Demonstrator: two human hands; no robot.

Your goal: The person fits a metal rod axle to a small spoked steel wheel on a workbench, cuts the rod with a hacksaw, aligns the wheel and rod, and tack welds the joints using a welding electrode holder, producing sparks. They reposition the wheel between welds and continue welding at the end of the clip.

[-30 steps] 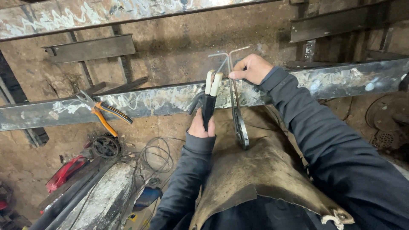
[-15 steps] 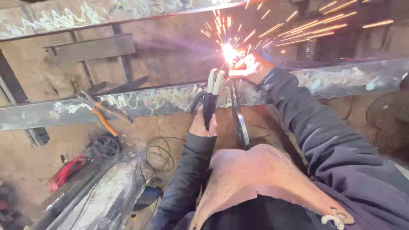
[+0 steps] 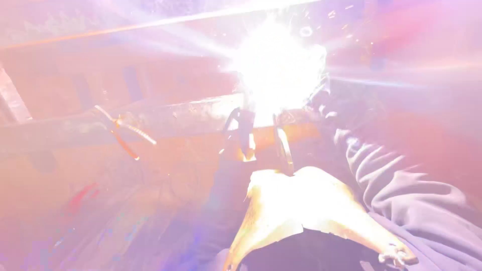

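Observation:
A blinding white welding arc [image 3: 276, 65] washes out most of the head view. Just below it my left hand [image 3: 235, 153] is closed around a dark electrode holder [image 3: 246, 131] that points up at the flash. My right arm's grey sleeve [image 3: 366, 165] runs up into the glare. My right hand is lost in the light, so its grip cannot be made out. The arc sits just above a long steel beam [image 3: 175, 114] that crosses the view from left to right. A dark curved metal piece [image 3: 284, 148] hangs from the beam beside the holder.
Orange-handled pliers [image 3: 123, 134] rest on the beam to the left. A tan leather apron [image 3: 301, 211] covers my lap at the bottom centre. A second steel bar [image 3: 150, 24] runs across the top. Everything lower left is a pink haze.
The spark at my right hand has grown into a full arc flash that floods the picture. Both arms stay where they were.

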